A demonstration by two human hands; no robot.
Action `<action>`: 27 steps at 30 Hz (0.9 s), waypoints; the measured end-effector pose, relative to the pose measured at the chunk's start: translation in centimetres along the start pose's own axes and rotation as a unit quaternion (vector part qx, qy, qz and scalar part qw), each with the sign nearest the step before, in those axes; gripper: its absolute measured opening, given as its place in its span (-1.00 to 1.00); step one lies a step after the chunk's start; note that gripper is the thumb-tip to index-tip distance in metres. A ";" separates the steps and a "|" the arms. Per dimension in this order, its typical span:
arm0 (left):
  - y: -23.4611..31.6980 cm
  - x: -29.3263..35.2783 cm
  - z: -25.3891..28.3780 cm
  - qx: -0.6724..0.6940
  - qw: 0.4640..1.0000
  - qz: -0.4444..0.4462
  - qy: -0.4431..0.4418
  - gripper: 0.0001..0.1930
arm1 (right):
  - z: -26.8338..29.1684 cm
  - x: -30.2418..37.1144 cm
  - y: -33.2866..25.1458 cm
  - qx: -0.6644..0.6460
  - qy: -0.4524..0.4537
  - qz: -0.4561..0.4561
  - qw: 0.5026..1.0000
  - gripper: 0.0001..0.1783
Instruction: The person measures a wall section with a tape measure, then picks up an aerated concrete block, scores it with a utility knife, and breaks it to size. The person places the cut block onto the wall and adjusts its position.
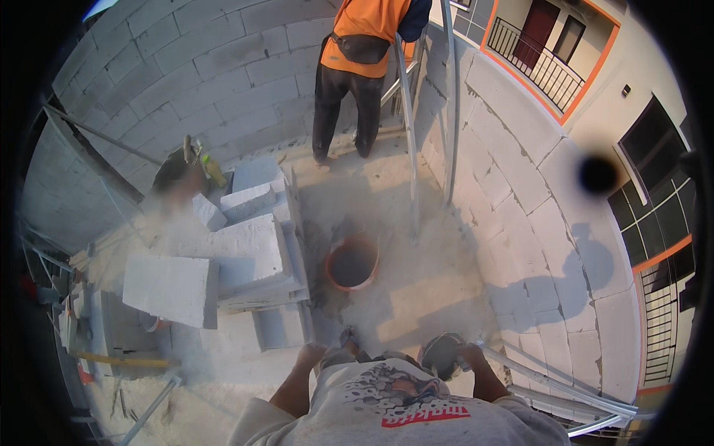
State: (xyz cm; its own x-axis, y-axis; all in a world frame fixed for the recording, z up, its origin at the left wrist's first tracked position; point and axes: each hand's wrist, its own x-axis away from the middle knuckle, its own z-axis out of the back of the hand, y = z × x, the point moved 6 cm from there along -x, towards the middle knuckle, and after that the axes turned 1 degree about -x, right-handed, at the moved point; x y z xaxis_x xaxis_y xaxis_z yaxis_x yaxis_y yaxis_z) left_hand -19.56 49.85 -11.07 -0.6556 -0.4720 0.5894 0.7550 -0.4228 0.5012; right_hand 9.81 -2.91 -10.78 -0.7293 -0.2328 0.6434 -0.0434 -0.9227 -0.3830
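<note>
Pale block walls (513,189) enclose the dusty work area, with a stack of white blocks (249,249) on the left and a co-worker in an orange top (364,63) at the far end. Nearer stands an orange bucket (375,272), ahead of both hands and between them. A smaller dark round container (440,355), showing no clear long axis, sits just left of the right hand (470,357), well apart from the left hand (309,355); whether either hand grasps anything, I cannot tell.
</note>
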 end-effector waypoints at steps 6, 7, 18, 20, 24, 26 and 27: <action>0.3 -8.5 4.6 -0.037 0.983 -0.180 0.020 -0.81 | 1.0 0.6 -8.0 -0.051 0.051 -0.068 0.995 -0.51; 0.5 -10.3 5.2 0.018 0.987 -0.157 0.027 -0.82 | 1.7 1.4 -9.0 -0.071 0.053 -0.073 0.993 -0.47; 15.5 -18.4 5.2 0.118 0.988 0.014 -0.097 -0.71 | 3.2 0.6 2.2 -0.114 0.027 -0.263 0.958 -0.41; 19.3 -19.8 4.9 0.057 0.994 -0.041 -0.085 -0.75 | 3.6 -1.1 4.8 -0.140 0.011 -0.294 0.945 -0.42; 25.5 -21.3 4.2 0.113 0.984 0.126 -0.059 -0.78 | 6.1 -5.9 10.4 -0.325 -0.082 -0.398 0.854 -0.43; 30.7 -21.4 3.9 0.105 0.964 0.244 -0.032 -0.80 | 9.9 -9.2 12.6 -0.247 -0.097 -0.362 0.893 -0.45; 34.9 -21.8 2.6 0.089 0.968 0.230 -0.033 -0.78 | 12.1 -9.9 13.4 -0.244 -0.075 -0.305 0.918 -0.47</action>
State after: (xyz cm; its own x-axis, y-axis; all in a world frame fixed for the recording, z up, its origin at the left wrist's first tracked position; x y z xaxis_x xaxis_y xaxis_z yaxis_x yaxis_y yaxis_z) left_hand 21.14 47.33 -4.78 -0.2507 -0.5261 0.8126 0.9613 -0.0358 0.2733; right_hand 24.66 -16.72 -14.30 -0.3674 0.2075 0.9066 -0.7391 -0.6569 -0.1491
